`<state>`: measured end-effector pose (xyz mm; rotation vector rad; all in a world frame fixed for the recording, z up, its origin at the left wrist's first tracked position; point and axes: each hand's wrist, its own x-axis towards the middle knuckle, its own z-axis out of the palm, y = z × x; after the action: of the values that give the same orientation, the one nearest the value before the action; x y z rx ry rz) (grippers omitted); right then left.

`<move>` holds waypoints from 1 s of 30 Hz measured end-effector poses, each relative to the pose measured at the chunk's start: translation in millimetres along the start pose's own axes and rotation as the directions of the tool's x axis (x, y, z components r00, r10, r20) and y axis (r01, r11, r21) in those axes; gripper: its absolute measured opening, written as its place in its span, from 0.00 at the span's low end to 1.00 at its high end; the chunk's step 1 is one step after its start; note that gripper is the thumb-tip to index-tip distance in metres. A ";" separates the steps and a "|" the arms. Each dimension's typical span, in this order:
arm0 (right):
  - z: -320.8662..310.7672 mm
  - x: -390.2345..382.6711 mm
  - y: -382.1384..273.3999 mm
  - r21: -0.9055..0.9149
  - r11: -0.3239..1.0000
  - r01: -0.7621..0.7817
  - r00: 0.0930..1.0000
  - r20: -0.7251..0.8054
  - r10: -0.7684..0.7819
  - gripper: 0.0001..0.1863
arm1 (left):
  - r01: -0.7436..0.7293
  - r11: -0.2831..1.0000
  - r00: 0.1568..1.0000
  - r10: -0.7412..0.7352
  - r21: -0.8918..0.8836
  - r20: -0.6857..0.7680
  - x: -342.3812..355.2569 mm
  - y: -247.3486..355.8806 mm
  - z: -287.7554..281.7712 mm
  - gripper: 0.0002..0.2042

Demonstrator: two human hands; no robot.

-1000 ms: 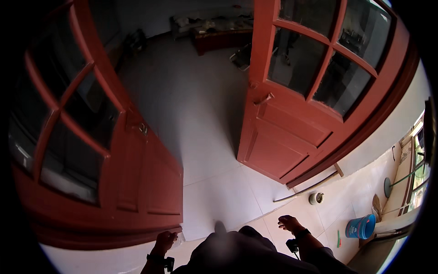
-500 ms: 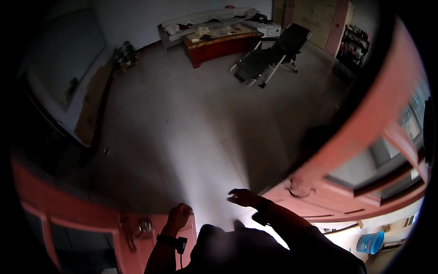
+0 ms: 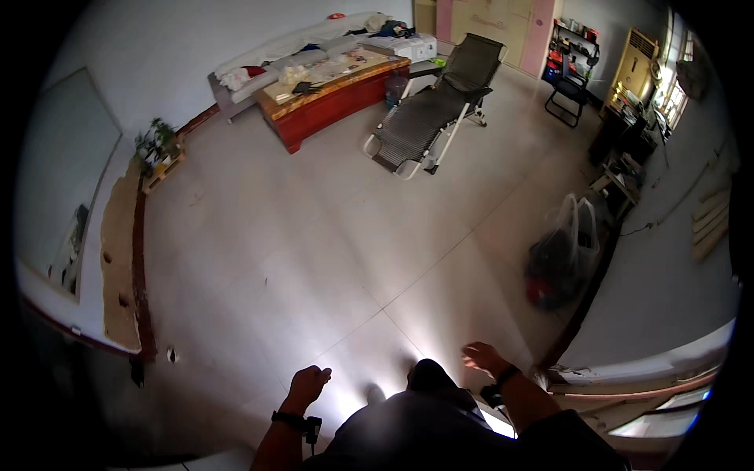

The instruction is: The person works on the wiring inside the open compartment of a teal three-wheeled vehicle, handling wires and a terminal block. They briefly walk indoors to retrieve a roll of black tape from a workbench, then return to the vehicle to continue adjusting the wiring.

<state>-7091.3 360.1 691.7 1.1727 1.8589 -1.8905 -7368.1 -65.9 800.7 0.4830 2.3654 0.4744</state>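
Note:
My left hand [image 3: 309, 386] hangs in front of my body, its fingers curled in, and nothing shows in it. A dark band with a small box sits on that wrist. My right hand [image 3: 484, 357] is held out over the tiled floor, fingers loosely bent and a little apart, with nothing in it. It also wears a dark wrist band [image 3: 509, 374]. Neither hand touches anything. The nearest thing to my right hand is a clear plastic bag [image 3: 561, 255] with dark and red contents, standing by the right wall. A shoe tip [image 3: 375, 392] shows below.
Ahead stands a dark folding lounge chair [image 3: 432, 122]. Beside it is a red low table [image 3: 338, 110] with items on top, before a covered sofa [image 3: 228, 94]. Potted plants [image 3: 161, 140] stand by the left wall; a black chair [image 3: 567, 94] stands at far right.
I have moved forward past the pink doorway into the room, and the view has brightened. The plastic bag and right wall have come into sight. My right hand now appears farther right and lower.

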 end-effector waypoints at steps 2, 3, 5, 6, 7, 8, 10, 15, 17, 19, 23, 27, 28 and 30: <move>-41.5 -12.9 -6.1 0.246 0.948 -0.204 0.961 -0.137 0.242 0.24 | -0.052 0.998 0.998 0.050 0.048 0.039 56.9 17.2 -21.0 0.28; -52.0 -6.4 -6.3 0.278 0.922 -0.268 0.928 -0.184 0.325 0.24 | -0.032 0.996 0.999 0.028 0.078 0.046 85.9 22.8 -31.9 0.28; -70.4 8.5 -6.3 0.330 0.876 -0.352 0.870 -0.231 0.436 0.24 | -0.009 0.989 0.997 -0.002 0.150 0.073 141.6 32.0 -43.2 0.27; -80.9 19.5 -7.4 0.349 0.859 -0.374 0.852 -0.236 0.467 0.25 | -0.009 0.981 0.995 -0.010 0.194 0.094 170.1 37.0 -46.3 0.27; -90.8 37.4 -20.8 0.364 0.856 -0.367 0.852 -0.239 0.467 0.25 | -0.005 0.971 0.994 -0.021 0.239 0.104 196.2 44.2 -54.3 0.27; -98.4 48.6 -35.2 0.382 0.848 -0.366 0.846 -0.243 0.475 0.25 | 0.017 0.986 0.997 -0.029 0.164 0.072 211.3 54.9 -63.0 0.24; -119.8 76.3 -75.9 0.428 0.832 -0.353 0.847 -0.232 0.479 0.26 | 0.074 0.995 0.994 -0.079 0.062 0.080 238.9 86.6 -83.3 0.22; -212.4 181.5 -172.7 0.455 0.860 -0.229 0.882 -0.277 0.381 0.24 | 0.041 0.997 0.995 -0.047 0.068 0.087 346.5 171.3 -128.3 0.18; -251.0 222.0 -214.0 0.469 0.866 -0.174 0.890 -0.302 0.342 0.23 | 0.067 0.997 0.993 -0.064 -0.033 0.102 391.6 211.6 -144.6 0.17; -285.4 260.6 -257.1 0.484 0.866 -0.123 0.896 -0.321 0.307 0.23 | 0.054 0.995 0.994 -0.046 -0.083 0.097 445.0 243.1 -154.1 0.16; -346.8 329.8 -284.4 0.521 0.853 -0.034 0.881 -0.387 0.272 0.24 | -0.256 0.952 0.959 0.228 0.168 0.166 587.7 300.6 -161.9 0.16; -395.5 349.5 -288.5 0.614 0.780 -0.119 0.795 -0.411 0.445 0.19 | -0.279 0.955 0.943 0.252 0.103 0.215 729.5 426.2 -172.4 0.19; -403.8 351.5 -297.3 0.635 0.766 -0.103 0.781 -0.426 0.457 0.19 | -0.280 0.957 0.941 0.257 0.079 0.222 757.0 466.3 -181.0 0.19; -422.0 347.1 -300.7 0.692 0.719 -0.067 0.723 -0.464 0.513 0.21 | -0.320 0.946 0.922 0.298 0.052 0.247 805.3 543.5 -190.3 0.20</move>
<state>-7362.7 920.1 732.4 2.4418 1.0556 -2.1317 -7950.3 733.2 748.8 0.9144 2.0937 0.4230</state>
